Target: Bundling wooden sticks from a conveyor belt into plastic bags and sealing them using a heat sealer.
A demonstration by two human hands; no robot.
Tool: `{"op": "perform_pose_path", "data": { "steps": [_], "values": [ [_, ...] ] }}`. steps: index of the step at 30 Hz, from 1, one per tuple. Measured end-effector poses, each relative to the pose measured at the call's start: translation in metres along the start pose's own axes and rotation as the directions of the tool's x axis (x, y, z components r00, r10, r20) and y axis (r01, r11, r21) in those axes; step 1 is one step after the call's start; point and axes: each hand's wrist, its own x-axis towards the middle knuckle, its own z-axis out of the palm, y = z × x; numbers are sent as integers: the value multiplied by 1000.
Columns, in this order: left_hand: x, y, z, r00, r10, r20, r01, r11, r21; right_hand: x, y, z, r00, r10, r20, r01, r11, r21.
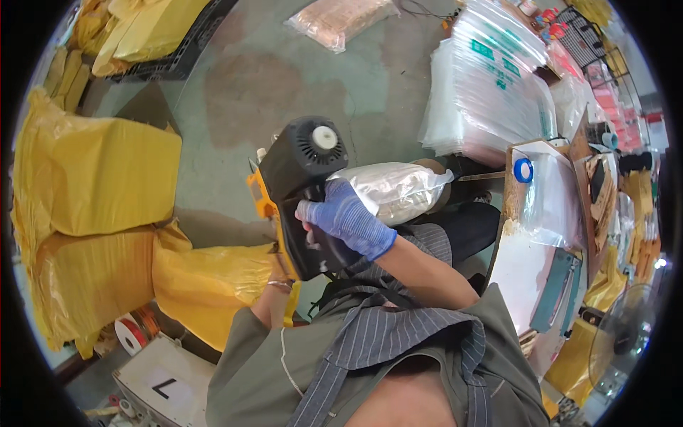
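A black and orange handheld power tool (302, 158) with a vented round motor end and a white cap is held up in front of my body. Gripping its black handle is my right hand (348, 217), in a blue knit glove that leaves the thumb tip bare. My left hand (278, 270) is at the tool's lower orange side; its fingers are hidden behind the tool, so its grip does not show. A yellow plastic bag (213, 277) lies beside my left wrist. A silvery wrapped bundle (395, 191) lies just beyond my right hand.
Yellow wrapped boxes (99, 178) stand on the left, above a white case (162, 377) and a wire spool (131, 334). A stack of clear plastic bags (491, 89) is at far right. A worktable (523, 274) with blue tape (523, 170) and a fan (626, 341) are at right.
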Motion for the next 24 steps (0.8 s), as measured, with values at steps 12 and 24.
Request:
{"op": "perform_pose_path", "data": {
  "steps": [12, 24],
  "values": [
    [-8, 21, 88, 999, -43, -25, 48, 965, 259, -136, -59, -149, 826, -501, -258, 359, 820, -445],
    [-30, -29, 139, 673, 678, -296, -340, 639, 690, 37, 191, -383, 821, -12, -571, -282, 861, -423]
  ]
}}
